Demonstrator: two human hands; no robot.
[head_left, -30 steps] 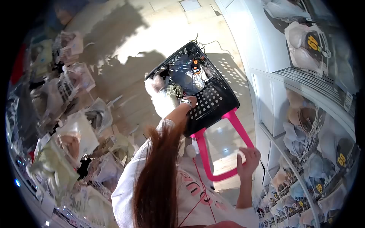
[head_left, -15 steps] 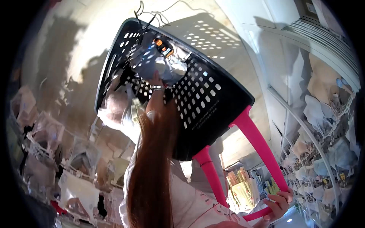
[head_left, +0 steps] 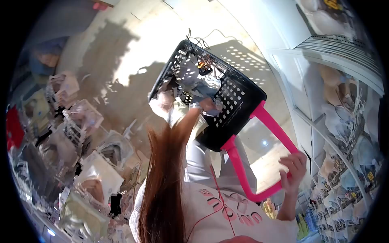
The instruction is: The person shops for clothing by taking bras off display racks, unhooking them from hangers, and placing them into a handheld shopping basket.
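Your right hand (head_left: 293,167) is gripping the pink plastic handle (head_left: 277,128), fingers curled, likely a good hold for the stiff-looking black holey plastic basket (head_left: 242,121) below you, while your left hand (head_left: 208,106) is sitting inside, fingers unclear.

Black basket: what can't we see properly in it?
Head view: most of the black basket's floor, hidden by its contents.
Head view: exactly what the left hand touches inside, too blurred.
Head view: the printed words on the basket's wall, too small.

Plastic basket (head_left: 241,114), smooth handle (head_left: 277,127) (also plastic), cloth shirt (head_left: 190,200)
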